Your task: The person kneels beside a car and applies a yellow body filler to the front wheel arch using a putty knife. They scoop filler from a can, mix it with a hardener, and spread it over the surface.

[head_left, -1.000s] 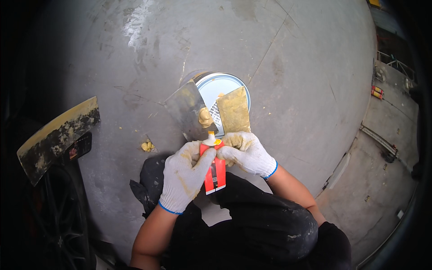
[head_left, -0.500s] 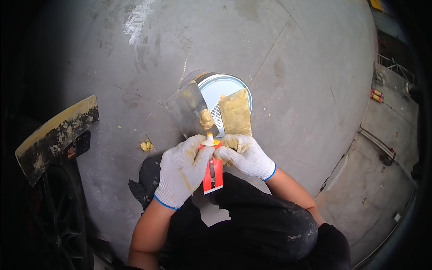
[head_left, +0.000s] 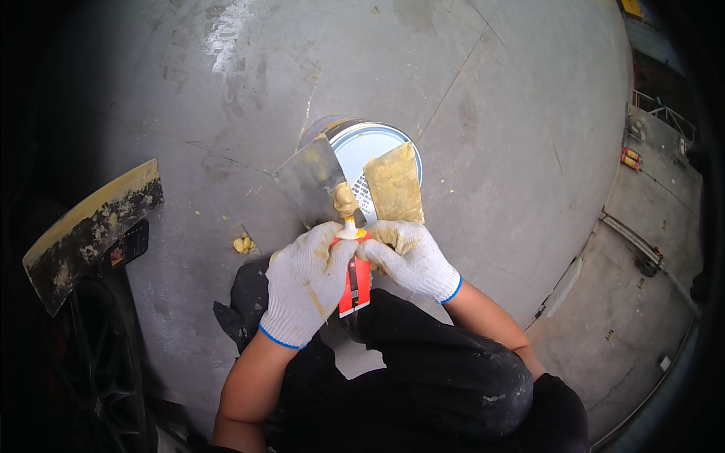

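My left hand and my right hand, both in white knit gloves with blue cuffs, pinch the shoulders of a red tube between them. Yellow paste shows at the white nozzle, which points away from me. Right at the nozzle tip is a dollop of tan putty; whether the two touch is unclear. It lies on a grey flat scraper. A second scraper, coated in dried tan putty, lies to its right. Both rest across the pale blue lid of a round can.
Crumbs of yellow putty lie on the grey floor left of the can. At the left stands a dark wheel beneath a curved, putty-smeared blade. Far right, a metal bar lies on the floor.
The tube has shifted slightly forward in my hands, bringing its nozzle up to the putty dollop. Both hands keep their grip. The scene has shifted slightly in view.
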